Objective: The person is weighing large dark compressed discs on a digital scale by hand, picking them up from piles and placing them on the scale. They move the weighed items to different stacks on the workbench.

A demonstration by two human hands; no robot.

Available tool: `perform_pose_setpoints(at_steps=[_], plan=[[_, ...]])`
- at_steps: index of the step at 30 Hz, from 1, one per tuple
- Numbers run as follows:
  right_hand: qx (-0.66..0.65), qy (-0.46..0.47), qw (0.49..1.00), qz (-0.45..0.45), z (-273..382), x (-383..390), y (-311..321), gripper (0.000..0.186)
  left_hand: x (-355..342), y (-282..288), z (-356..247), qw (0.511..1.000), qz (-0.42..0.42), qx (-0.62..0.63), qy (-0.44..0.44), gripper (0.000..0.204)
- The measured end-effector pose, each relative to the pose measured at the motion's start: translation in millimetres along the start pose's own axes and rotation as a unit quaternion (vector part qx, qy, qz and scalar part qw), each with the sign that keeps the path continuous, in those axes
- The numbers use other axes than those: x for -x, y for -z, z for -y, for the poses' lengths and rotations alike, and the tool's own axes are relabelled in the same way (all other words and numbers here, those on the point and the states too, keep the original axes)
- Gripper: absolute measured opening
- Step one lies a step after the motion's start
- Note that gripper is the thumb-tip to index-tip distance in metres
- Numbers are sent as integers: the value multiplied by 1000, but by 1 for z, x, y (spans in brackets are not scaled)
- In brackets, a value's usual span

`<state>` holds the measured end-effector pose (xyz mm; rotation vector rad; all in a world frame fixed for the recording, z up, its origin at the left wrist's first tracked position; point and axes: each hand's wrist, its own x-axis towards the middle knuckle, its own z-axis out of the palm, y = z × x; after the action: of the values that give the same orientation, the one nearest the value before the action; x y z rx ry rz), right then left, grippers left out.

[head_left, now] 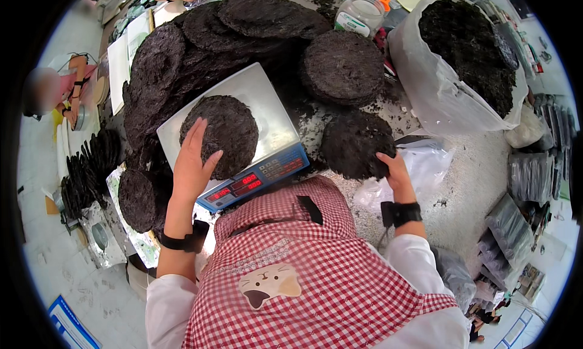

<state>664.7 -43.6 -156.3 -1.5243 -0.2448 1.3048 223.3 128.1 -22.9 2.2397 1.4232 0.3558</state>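
Observation:
A round dark cake of what looks like dried seaweed [234, 130] lies on the steel pan of a blue digital scale [267, 88]. My left hand [195, 161] rests on that cake's left side, fingers stretched out and thumb apart. Off to the right, my right hand [396, 170] pinches the edge of another thin seaweed cake [355, 144], the thumb showing on top. This second cake is beside the scale, over dark crumbs; whether it touches the table I cannot tell. Red digits glow on the scale's display [234, 188].
Seaweed cakes [164, 57] are piled around the scale's far and left sides, with a neat stack [343, 67] beyond my right hand. A large white sack [419, 76] of loose seaweed stands far right, near a clear jar [359, 15]. Clear plastic bags [419, 167] lie by my right wrist.

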Motion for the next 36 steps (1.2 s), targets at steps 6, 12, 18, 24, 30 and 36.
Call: perform_pose_setpoints(at_steps=[6, 12, 18, 24, 30, 36], plan=[[158, 75, 970, 169, 107, 63, -92, 47, -45, -1, -53, 833, 144, 526, 92, 57], [391, 293, 835, 252, 154, 64, -220, 47, -64, 27, -40, 864, 29, 488, 121, 17], [108, 161, 960, 203, 130, 36, -165, 50, -18, 66, 42, 697, -222, 660, 170, 13], [74, 67, 992, 71, 75, 9, -36, 50, 14, 39, 45, 733, -196, 593, 270, 23], [-27, -34, 999, 19, -34, -39, 37, 42, -7, -22, 89, 940, -188, 187, 213, 52], [32, -69, 996, -44, -98, -90, -40, 55, 21, 29, 102, 942, -303, -17, 146, 47]])
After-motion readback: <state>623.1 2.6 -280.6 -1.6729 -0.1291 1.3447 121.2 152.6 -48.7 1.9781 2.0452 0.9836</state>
